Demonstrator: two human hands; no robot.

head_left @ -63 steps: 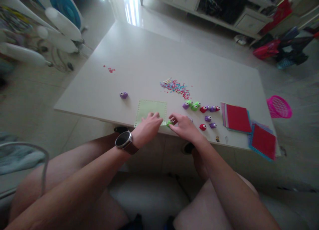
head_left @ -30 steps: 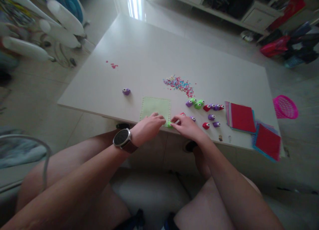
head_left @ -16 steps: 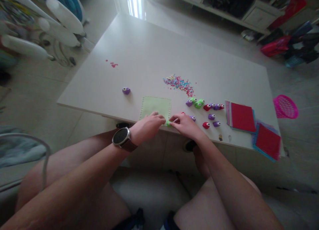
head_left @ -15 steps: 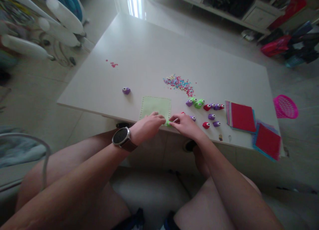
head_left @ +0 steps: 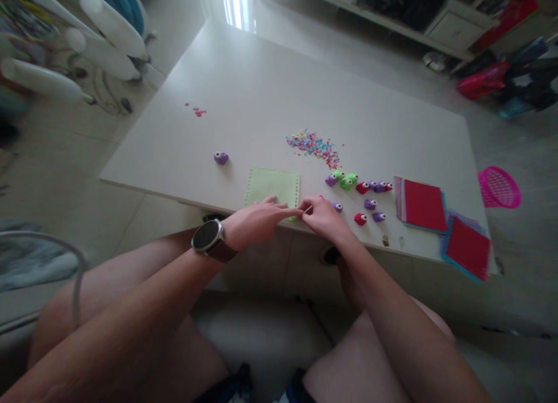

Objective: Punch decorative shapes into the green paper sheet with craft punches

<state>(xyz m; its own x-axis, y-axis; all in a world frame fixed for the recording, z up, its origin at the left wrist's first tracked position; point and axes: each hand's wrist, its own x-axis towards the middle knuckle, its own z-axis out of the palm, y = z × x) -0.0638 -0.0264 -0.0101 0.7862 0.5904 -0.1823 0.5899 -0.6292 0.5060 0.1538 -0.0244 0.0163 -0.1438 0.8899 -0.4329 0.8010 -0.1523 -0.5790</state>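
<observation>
A pale green sheet of paper (head_left: 274, 183) with small holes along its edges lies at the table's near edge. My left hand (head_left: 265, 217) rests flat over its near side, fingers stretched, the index finger reaching to my right fingertips. At the sheet's near right corner my right hand (head_left: 320, 214) is closed in a pinch, with a thin pale strip (head_left: 307, 209) showing between the fingers. A small bright green thing (head_left: 293, 218) shows under the fingertips, mostly hidden. Beside my right hand sits a small purple figure with an eye (head_left: 337, 207).
Several small figures with eyes, such as a green one (head_left: 347, 184) and a red one (head_left: 360, 219), stand to the right. Beyond lies a confetti pile (head_left: 316, 147). Stacked coloured sheets (head_left: 422, 205) lie right; a lone purple figure (head_left: 221, 158) stands left.
My left index finger has stretched out to the right, up to my right fingertips. My right hand has shifted slightly and stays pinched at the sheet's corner.
</observation>
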